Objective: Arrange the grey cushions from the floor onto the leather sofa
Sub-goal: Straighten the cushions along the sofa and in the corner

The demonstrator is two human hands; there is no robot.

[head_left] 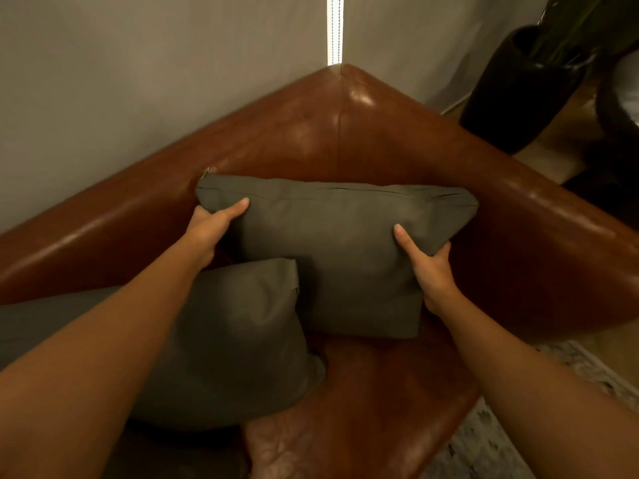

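Note:
A grey cushion [332,250] stands upright in the corner of the brown leather sofa [380,140], leaning toward the backrest. My left hand [214,224] grips its upper left edge, thumb on the front face. My right hand [430,267] grips its right side, thumb on the front and fingers behind. A second grey cushion [242,340] leans on the seat to the left, partly under my left forearm and overlapping the first cushion's lower left corner. More grey fabric [52,319] shows behind my left arm.
The sofa's seat [366,402] lies bare below the cushions. Grey walls rise behind the backrest. A dark planter [518,91] with a plant stands on the floor at the upper right. A pale patterned rug [501,437] lies at the lower right.

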